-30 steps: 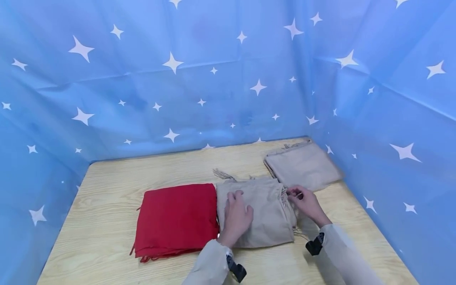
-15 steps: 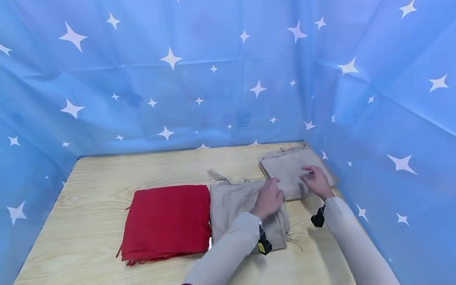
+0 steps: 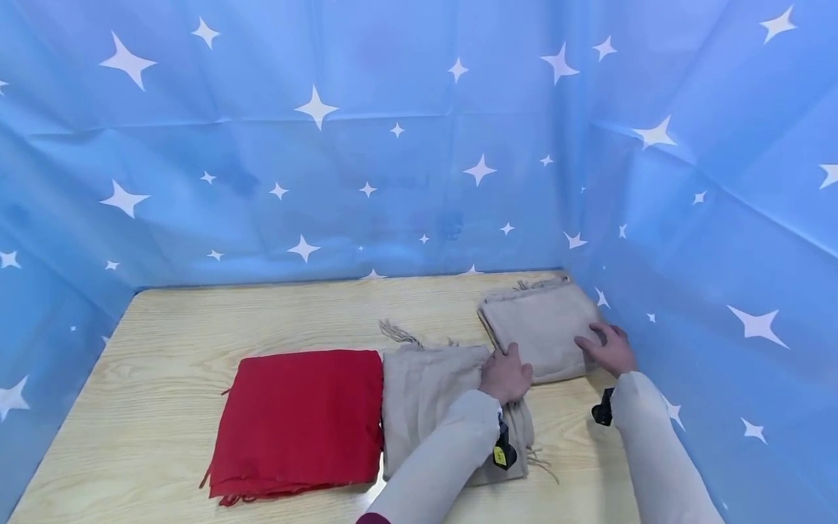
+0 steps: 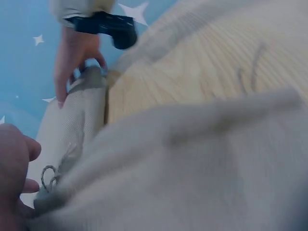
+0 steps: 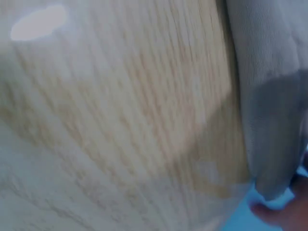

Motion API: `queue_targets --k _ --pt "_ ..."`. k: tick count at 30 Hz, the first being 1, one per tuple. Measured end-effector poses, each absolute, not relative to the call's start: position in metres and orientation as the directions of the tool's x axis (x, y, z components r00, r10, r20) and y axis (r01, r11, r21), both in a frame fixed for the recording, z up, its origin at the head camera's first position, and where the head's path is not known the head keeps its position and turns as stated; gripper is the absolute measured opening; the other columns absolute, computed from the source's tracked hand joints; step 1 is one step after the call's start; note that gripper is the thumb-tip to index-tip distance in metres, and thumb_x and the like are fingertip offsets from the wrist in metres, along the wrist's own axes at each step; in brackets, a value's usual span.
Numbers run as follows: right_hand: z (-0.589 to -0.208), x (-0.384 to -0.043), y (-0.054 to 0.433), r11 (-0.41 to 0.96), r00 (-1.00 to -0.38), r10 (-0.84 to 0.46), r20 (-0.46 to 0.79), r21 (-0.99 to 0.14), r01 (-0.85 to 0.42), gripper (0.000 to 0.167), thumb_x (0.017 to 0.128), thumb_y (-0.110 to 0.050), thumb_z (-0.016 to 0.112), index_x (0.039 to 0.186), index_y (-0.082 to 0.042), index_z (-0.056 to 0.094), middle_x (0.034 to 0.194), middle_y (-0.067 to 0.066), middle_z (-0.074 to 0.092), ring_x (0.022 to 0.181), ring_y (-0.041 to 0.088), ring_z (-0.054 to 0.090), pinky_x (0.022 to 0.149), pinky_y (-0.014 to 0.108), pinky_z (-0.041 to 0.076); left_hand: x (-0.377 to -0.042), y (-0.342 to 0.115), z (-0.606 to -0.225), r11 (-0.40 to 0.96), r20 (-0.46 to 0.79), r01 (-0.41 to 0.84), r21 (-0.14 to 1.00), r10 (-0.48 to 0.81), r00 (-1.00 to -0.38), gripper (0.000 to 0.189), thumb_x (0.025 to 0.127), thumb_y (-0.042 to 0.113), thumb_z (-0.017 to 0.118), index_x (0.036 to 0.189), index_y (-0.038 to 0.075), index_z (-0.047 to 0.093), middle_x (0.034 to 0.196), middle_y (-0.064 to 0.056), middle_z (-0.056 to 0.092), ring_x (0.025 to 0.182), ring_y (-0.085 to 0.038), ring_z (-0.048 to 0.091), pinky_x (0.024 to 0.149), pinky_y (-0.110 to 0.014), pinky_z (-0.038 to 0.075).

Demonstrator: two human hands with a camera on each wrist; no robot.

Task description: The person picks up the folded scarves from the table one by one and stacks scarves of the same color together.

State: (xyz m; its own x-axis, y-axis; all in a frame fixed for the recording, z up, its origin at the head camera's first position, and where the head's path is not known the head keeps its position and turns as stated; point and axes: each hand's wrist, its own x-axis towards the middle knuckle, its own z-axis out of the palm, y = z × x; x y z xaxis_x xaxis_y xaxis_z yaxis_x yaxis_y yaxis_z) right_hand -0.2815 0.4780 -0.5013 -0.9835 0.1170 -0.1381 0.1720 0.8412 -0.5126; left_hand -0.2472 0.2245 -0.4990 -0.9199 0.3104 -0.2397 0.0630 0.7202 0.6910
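A folded beige scarf (image 3: 543, 324) with fringe lies at the back right, between both hands. My left hand (image 3: 507, 375) is at its front left corner, above the nearer beige scarf (image 3: 432, 389), which it partly covers. In the left wrist view, the thumb and fingers of that hand (image 4: 12, 163) are apart beside the fringe. My right hand (image 3: 610, 349) is at the far scarf's right end, thumb and fingers spread about the edge. In the right wrist view, a gap shows between the thumb (image 5: 267, 212) and the scarf's rounded fold (image 5: 269, 96).
A folded red scarf (image 3: 297, 422) lies left of the nearer beige one, their edges side by side. All rest on a light wooden table (image 3: 164, 364). Blue curtains (image 3: 393, 182) with white stars stand close behind and to the right.
My right hand has left the nearer scarf's fringed edge and moved to the far scarf's right end. My left hand has moved right across the nearer scarf to the far scarf's left corner.
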Motion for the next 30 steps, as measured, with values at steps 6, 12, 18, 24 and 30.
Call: queue_targets --k 6,12,18,24,30 --pt "-0.502 -0.279 0.473 0.811 -0.98 0.121 -0.156 -0.555 0.188 0.078 0.09 -0.055 0.051 0.141 0.002 0.036 0.142 0.037 0.029 0.13 0.053 0.028 0.103 0.062 0.028 -0.253 0.225 -0.494 0.518 -0.301 -0.112 0.848 0.295 -0.907 0.059 0.096 0.034 0.049 0.148 0.013 0.03 0.144 -0.017 0.041 0.131 -0.032 0.042 0.104 -0.04 0.038" --pt "-0.497 -0.276 0.469 0.707 -0.979 0.121 -0.164 -0.678 0.201 0.059 0.093 -0.042 0.056 0.129 0.003 0.046 0.144 0.029 0.034 0.13 0.046 0.034 0.098 0.054 0.037 -0.26 0.223 -0.496 0.314 -0.324 -0.218 0.924 0.341 -0.882 0.055 0.095 0.02 0.051 0.146 0.013 0.031 0.138 -0.015 0.05 0.111 -0.026 0.056 0.092 -0.036 0.045" --pt "-0.497 -0.27 0.466 0.67 -0.975 0.156 -0.157 -0.709 0.221 0.05 0.092 -0.036 0.059 0.123 0.003 0.05 0.134 0.027 0.044 0.107 0.027 0.051 0.08 0.034 0.045 -0.259 0.222 -0.502 0.181 -0.263 -0.216 0.959 0.293 -0.919 0.046 0.09 0.007 0.054 0.135 0.015 0.046 0.12 -0.011 0.057 0.08 -0.019 0.053 0.075 -0.028 0.042" --pt "-0.496 -0.269 0.459 0.67 -0.962 0.164 -0.218 -0.691 0.27 0.057 0.091 -0.04 0.059 0.125 0.003 0.043 0.143 0.03 0.032 0.125 0.044 0.036 0.092 0.047 0.037 -0.26 0.22 -0.505 0.122 -0.219 -0.194 0.973 0.247 -0.944 0.036 0.091 0.017 0.059 0.127 0.013 0.058 0.129 -0.008 0.057 0.103 -0.021 0.059 0.093 -0.033 0.045" --pt "-0.499 -0.265 0.457 0.572 -0.972 0.172 -0.161 -0.787 0.232 0.046 0.088 -0.022 0.066 0.117 0.01 0.049 0.139 0.024 0.04 0.129 0.036 0.034 0.082 0.02 0.039 -0.262 0.213 -0.505 0.122 -0.149 -0.127 0.984 0.192 -0.97 0.032 0.089 0.009 0.057 0.121 0.01 0.064 0.132 -0.007 0.058 0.113 -0.019 0.055 0.095 -0.032 0.044"
